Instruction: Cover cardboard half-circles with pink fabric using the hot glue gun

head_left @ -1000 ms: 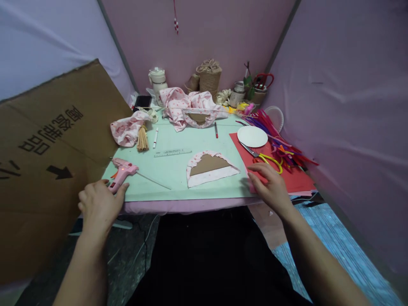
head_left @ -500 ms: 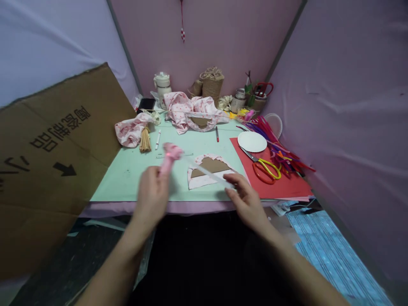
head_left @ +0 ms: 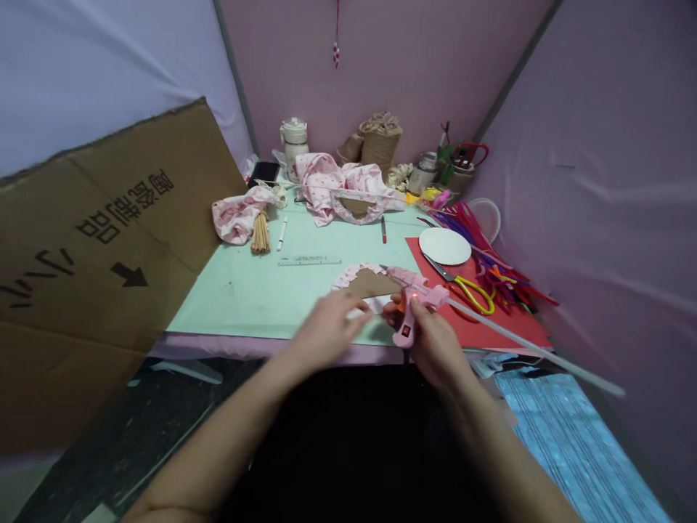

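My right hand is wrapped round the handle of a pink glue gun, whose nozzle points left. A long translucent glue stick sticks out of its back. My left hand is at the near left edge of the cardboard half-round, which has dotted pink-and-white fabric round its curved edge. The left fingers are bent over the white strip of fabric along the bottom; motion blur hides what they grip, if anything.
A ruler, a white marker and a red pen lie behind. On the right are scissors, a white disc and red sheets. A large cardboard panel leans at the left.
The glue gun has passed from my left hand to my right and now points left. My left hand has moved right to the fabric-edged piece. The view has shifted slightly.
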`<move>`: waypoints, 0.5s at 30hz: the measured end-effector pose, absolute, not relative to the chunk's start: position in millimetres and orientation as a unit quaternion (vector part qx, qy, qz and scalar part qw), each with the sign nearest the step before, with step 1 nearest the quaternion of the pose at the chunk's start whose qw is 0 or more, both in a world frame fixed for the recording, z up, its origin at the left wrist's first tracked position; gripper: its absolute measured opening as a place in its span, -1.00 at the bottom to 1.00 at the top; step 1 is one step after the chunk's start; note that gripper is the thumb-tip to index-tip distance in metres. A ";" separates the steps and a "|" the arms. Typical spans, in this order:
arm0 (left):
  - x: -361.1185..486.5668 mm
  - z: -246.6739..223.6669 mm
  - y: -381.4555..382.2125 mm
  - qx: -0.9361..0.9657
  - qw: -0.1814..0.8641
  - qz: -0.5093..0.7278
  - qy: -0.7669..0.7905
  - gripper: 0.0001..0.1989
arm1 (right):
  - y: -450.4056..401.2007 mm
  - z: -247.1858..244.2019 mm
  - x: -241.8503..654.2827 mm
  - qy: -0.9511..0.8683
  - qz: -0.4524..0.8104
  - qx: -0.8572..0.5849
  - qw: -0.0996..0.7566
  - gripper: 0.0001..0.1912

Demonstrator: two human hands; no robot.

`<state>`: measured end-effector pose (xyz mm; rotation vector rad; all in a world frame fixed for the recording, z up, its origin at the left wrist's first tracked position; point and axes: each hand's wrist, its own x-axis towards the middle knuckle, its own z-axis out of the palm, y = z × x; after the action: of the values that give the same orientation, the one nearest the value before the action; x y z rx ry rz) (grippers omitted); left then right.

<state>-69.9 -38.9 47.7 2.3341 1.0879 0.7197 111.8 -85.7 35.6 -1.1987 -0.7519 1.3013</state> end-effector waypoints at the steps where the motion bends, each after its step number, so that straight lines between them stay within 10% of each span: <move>1: -88.6 46.4 -21.9 0.840 0.218 0.270 0.417 -0.78 | -87.4 34.1 112.2 -0.334 0.564 -0.521 0.546 -0.50; 15: -122.8 7.2 25.4 0.891 0.151 0.168 0.393 -0.64 | -86.6 23.6 91.2 -0.463 0.517 -0.613 0.379 -0.37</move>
<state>-122.8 25.4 7.2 2.5600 1.1297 0.4821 91.2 -86.6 23.6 -1.5647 -1.1823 1.3198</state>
